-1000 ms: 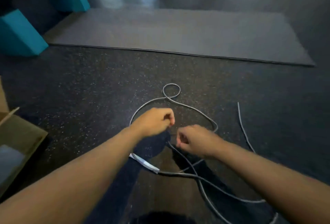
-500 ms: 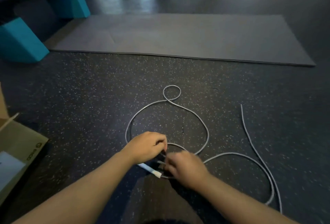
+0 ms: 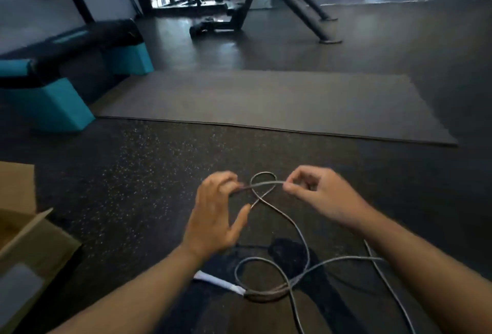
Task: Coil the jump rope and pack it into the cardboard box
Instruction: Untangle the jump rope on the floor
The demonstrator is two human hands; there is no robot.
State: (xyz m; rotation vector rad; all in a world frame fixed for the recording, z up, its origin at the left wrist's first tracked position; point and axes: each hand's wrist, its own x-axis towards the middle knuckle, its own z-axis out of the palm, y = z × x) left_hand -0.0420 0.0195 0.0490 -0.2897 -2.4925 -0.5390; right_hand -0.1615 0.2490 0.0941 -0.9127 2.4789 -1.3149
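Observation:
A thin grey jump rope (image 3: 300, 232) lies in loose loops on the speckled black floor, with its white handle (image 3: 218, 281) near my left forearm. A short stretch of it is held taut in the air between my hands, over a small loop on the floor. My left hand (image 3: 215, 216) pinches one end of that stretch with its fingertips, thumb spread out. My right hand (image 3: 319, 195) pinches the other end between thumb and forefinger. The open cardboard box (image 3: 37, 248) stands at the left edge, partly cut off.
A grey exercise mat (image 3: 266, 102) lies flat beyond the rope. A black bench on teal blocks (image 3: 53, 104) stands at the far left. Gym machine frames (image 3: 292, 1) stand at the back. More rope trails off past my right forearm.
Both hands have moved up and away from the handle area and spread apart, lifting a stretch of rope between them. The camera has tilted up, showing more of the gym.

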